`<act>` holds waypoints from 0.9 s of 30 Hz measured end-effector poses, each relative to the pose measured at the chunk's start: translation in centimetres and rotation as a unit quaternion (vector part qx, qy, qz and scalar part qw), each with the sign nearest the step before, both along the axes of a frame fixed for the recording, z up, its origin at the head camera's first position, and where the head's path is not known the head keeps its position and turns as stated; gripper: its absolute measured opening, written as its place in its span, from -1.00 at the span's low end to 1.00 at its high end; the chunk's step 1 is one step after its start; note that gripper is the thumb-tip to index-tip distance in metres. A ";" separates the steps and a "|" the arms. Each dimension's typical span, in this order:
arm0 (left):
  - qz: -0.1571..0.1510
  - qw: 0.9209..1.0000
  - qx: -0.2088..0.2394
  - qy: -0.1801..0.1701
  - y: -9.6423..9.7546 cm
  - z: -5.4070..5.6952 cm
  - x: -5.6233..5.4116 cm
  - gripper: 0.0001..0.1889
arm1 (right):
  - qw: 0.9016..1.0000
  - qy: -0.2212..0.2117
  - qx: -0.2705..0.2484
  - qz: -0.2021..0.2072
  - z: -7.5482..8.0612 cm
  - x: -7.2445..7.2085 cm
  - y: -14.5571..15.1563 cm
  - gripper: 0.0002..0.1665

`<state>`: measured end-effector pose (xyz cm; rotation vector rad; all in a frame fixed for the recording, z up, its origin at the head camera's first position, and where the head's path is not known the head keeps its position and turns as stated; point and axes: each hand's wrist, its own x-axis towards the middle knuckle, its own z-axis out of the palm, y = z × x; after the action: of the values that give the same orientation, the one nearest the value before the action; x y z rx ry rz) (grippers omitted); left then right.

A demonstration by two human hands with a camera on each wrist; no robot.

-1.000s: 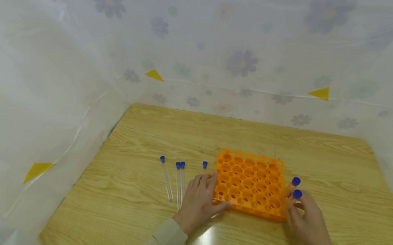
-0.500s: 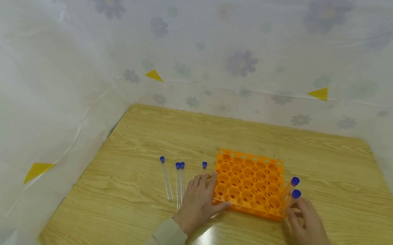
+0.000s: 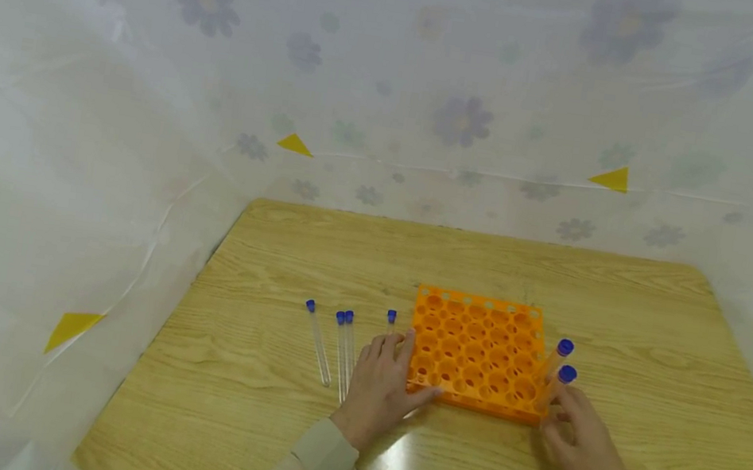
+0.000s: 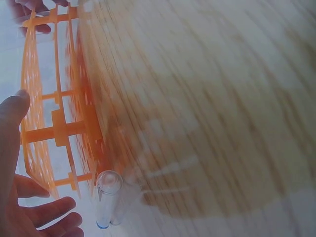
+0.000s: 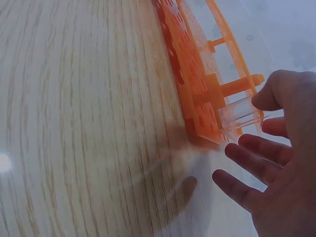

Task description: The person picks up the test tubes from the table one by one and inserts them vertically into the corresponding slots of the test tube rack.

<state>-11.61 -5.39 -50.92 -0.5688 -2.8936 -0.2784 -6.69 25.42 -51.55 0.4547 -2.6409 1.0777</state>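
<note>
An orange test tube rack [image 3: 475,353] lies on the wooden table. My left hand [image 3: 379,392] rests on its left front corner, thumb on the front edge and index finger along the left end. In the left wrist view, the other fingers [image 4: 54,212] extend past the rack. At the right end, my right hand [image 3: 582,441] pinches a blue-capped test tube [image 3: 566,374] between thumb and index finger. That clear tube [image 5: 239,113] stands within the rack's frame in the right wrist view, the remaining fingers spread. Behind it another blue-capped tube [image 3: 564,348] stands tilted in the rack.
Several blue-capped tubes lie left of the rack: one tube [image 3: 319,343] farthest left, a close pair, and a tube whose cap [image 3: 391,316] shows above my left hand. A pale floral sheet [image 3: 465,119] encloses the wooden table [image 3: 474,261] at the back and sides.
My right hand has shifted slightly left, its thumb now lower beside the front tube. Both tubes in the rack stay almost in place. The left hand has not visibly moved.
</note>
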 end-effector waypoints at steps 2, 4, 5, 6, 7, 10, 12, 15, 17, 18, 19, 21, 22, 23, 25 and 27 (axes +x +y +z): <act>0.001 1.000 -0.001 -0.003 0.0 0.0 0.0 0.01 | 1.000 0.001 0.013 -0.006 -0.1 0.0 0.0 -0.25; 0.000 1.000 -0.002 -0.004 0.0 0.0 0.0 0.01 | 0.999 0.002 0.031 -0.014 -0.3 0.0 -0.1 -0.24; 0.000 1.000 -0.003 -0.003 0.1 0.0 0.0 0.01 | 0.999 0.003 0.041 -0.020 -0.3 0.0 -0.1 -0.25; 0.000 1.000 -0.003 -0.002 0.1 0.0 0.0 0.01 | 0.998 0.000 0.052 -0.026 -0.3 0.0 -0.2 -0.25; 0.000 1.000 -0.004 0.000 0.1 0.0 0.0 0.01 | 0.998 -0.004 0.062 -0.032 -0.4 0.1 -0.2 -0.25; -0.002 1.000 -0.005 0.008 0.1 0.0 0.1 0.02 | 0.995 -0.038 0.078 -0.044 -0.3 0.2 -0.4 -0.20; -0.003 1.000 -0.002 0.013 0.1 0.0 0.0 0.03 | 0.993 -0.066 0.084 -0.053 -0.1 0.2 -0.5 -0.17; -0.004 1.000 0.005 0.016 0.2 0.0 0.0 0.03 | 0.990 -0.088 0.087 -0.067 0.1 0.2 -0.8 -0.16; -0.002 1.000 0.008 0.011 0.2 0.0 0.0 0.04 | 0.989 -0.090 0.088 -0.076 0.1 0.2 -0.9 -0.17; -0.001 1.000 0.008 0.007 0.2 0.0 0.0 0.04 | 0.989 -0.087 0.091 -0.081 0.1 0.2 -1.0 -0.18; 0.000 1.000 0.007 0.002 0.2 0.0 0.0 0.04 | 0.989 -0.082 0.093 -0.084 0.0 0.2 -1.0 -0.19; 0.003 1.000 0.006 -0.008 0.2 0.0 0.1 0.04 | 0.989 -0.067 0.097 -0.088 -0.1 0.2 -1.1 -0.20; 0.004 1.000 0.005 -0.015 0.2 0.0 0.0 0.04 | 0.989 -0.059 0.099 -0.090 -0.1 0.2 -1.1 -0.20; 0.005 1.000 0.004 -0.021 0.3 0.1 0.0 0.04 | 0.990 -0.050 0.101 -0.090 -0.2 0.2 -1.1 -0.21; 0.007 0.999 0.001 -0.031 0.3 0.1 0.0 0.04 | 0.990 -0.034 0.105 -0.092 -0.3 0.2 -1.1 -0.21; 0.007 0.999 -0.001 -0.034 0.3 0.2 0.0 0.04 | 0.989 -0.024 0.111 -0.094 -0.3 0.2 -1.1 -0.21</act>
<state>-11.63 -5.07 -50.74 -0.5483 -2.9632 -0.2984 -6.47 24.36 -51.85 0.2181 -2.7924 0.7526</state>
